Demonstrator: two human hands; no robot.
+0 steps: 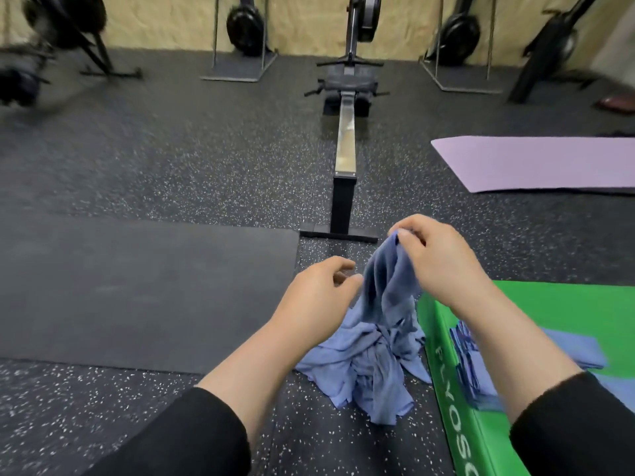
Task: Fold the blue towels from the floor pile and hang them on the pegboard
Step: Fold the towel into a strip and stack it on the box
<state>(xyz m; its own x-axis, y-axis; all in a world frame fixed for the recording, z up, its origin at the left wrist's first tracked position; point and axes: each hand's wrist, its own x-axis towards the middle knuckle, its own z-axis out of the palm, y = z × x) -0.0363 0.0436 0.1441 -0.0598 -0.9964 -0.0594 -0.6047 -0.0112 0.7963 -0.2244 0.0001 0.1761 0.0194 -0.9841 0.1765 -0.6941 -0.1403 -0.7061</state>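
Blue towel (pixel 388 286) is hanging from the right hand (pixel 443 262), whose fingers (pixel 407 240) are pinching its top edge above the crumpled towel pile (pixel 364 365) on the speckled floor (pixel 206 166). Left hand (pixel 316 297) is hovering beside the cloth, fingers loosely curled, gripping nothing. Folded towels (pixel 577 352) are lying on the green box (pixel 450 389).

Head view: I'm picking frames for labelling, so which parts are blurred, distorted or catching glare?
Head view: the exercise bike at top left is smeared by motion blur; the lifted blue towel in the right hand is slightly soft; the rowing machine's rail shows a bright reflection; wide-angle distortion bends the purple mat and green plyo box; lighting is even, shadows faint.
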